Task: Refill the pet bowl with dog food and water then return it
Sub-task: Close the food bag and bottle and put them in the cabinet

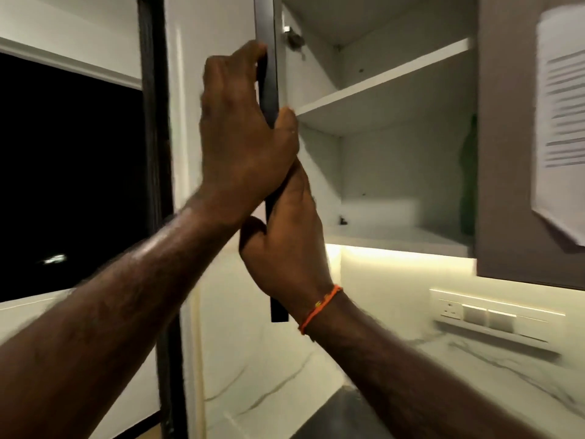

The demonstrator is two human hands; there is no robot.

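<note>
An upper cabinet stands open, its dark door [268, 68] seen edge-on at centre. My left hand [240, 128] wraps around the door's edge, fingers on the far side and thumb on the near side. Just below it, my right hand [285, 245], with an orange thread at the wrist, grips the same edge lower down. Inside, a white middle shelf [380, 99] and the cabinet floor [395, 236] look bare, except for a green object [470, 175] partly hidden at the right. No pet bowl or dog food is in view.
A neighbouring grey cabinet door [512, 153] at the right carries a taped paper sheet [560, 122]. Below are a lit marble backsplash, a switch and socket panel [493, 315] and a marble counter [474, 359]. A dark window [63, 179] fills the left.
</note>
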